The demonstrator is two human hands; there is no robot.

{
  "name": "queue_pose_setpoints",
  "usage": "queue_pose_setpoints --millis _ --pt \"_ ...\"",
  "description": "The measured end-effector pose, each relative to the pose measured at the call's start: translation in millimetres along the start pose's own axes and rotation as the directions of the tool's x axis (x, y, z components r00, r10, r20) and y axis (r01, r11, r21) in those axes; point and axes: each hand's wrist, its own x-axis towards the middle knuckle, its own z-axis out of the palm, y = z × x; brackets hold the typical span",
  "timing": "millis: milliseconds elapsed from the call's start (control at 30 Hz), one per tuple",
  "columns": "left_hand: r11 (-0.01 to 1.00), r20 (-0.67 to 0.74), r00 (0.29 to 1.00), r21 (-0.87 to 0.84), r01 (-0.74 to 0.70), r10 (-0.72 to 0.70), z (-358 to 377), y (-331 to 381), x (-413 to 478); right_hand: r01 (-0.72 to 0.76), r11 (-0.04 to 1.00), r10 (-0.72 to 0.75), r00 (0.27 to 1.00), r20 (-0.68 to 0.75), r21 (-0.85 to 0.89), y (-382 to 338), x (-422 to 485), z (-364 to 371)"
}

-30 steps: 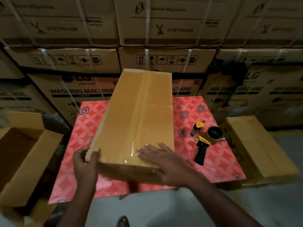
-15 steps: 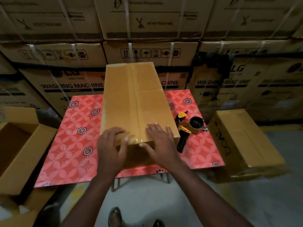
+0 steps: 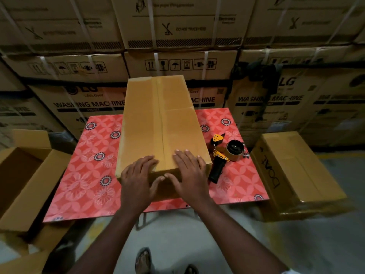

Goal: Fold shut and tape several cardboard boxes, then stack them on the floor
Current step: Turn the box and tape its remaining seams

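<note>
Both hands, left [image 3: 138, 178] and right [image 3: 190, 173], press flat, fingers [image 3: 147, 160] straight and slightly spread, on the near end of the long taped brown cardboard box [image 3: 160, 125] lying on the red floral bench [image 3: 83, 175]; black-and-yellow tape dispenser [image 3: 223, 155] just beside its right edge.

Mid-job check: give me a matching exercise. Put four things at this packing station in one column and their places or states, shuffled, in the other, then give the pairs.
Things
1. tape dispenser
2. open box
3. taped box
4. lettered box

Places or states
A. closed, on the floor right of the table
B. lying on the table, right of the taped box
C. left of the table, top open
D. on the table, with the left hand and right hand flat on its near end

Pairs: 1-B, 2-C, 3-D, 4-A
</note>
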Motion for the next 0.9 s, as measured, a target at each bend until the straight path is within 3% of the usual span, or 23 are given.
queue_pose_setpoints --millis 200,267,300,367,400,500,567,633,667,767,900 --pt "1.000 0.035 0.999 0.007 -0.020 0.019 1.0 -3.9 -3.5 0.033 0.998 -0.035 0.999 -0.035 -0.062 20.6 -10.1 -1.9" --pt "1.000 0.006 1.000 -0.019 -0.020 0.021 0.0 -3.9 -3.0 -0.153 0.987 0.150 0.987 -0.056 -0.055 41.7 -20.7 -4.7" --pt "0.999 -0.009 1.000 -0.044 -0.001 0.000 -0.2 -2.3 -1.7 -0.319 0.948 0.317 0.947 -0.041 -0.024 56.5 -26.6 -6.0" --pt "0.997 -0.025 0.999 -0.070 0.043 -0.045 1.5 0.7 0.1 -0.655 0.749 0.652 0.755 0.065 0.096 99.4 -39.9 0.4" --pt "0.997 -0.027 0.998 -0.065 0.052 -0.054 2.8 1.6 0.3 -0.763 0.628 0.748 0.646 0.151 0.151 120.8 -44.9 4.4" --pt "0.998 -0.025 0.999 -0.041 0.041 -0.042 6.0 -0.2 0.6 -0.902 0.302 0.833 0.408 0.375 0.310 166.6 -45.6 19.2" --pt "0.999 -0.020 1.000 -0.034 0.022 -0.022 5.9 -2.2 0.9 -0.897 0.061 0.807 0.303 0.507 0.438 179.8 -36.4 29.8" --pt "1.000 -0.009 1.000 -0.019 0.002 -0.002 6.0 -4.2 -0.2 -0.843 -0.154 0.711 0.267 0.650 0.515 186.6 -24.4 39.6" --pt "1.000 -0.004 1.000 -0.016 -0.002 0.001 5.8 -4.7 -0.7 -0.821 -0.208 0.679 0.270 0.683 0.531 191.3 -19.4 46.0" --pt "1.000 0.000 1.000 -0.019 0.007 -0.007 4.8 -2.1 -0.9 -0.789 -0.224 0.652 0.314 0.690 0.572 200.6 -4.9 60.1" --pt "0.994 -0.017 0.996 -0.072 0.084 -0.086 4.6 6.6 1.1 -0.735 -0.373 0.558 0.309 0.770 0.566 215.0 9.0 81.3"
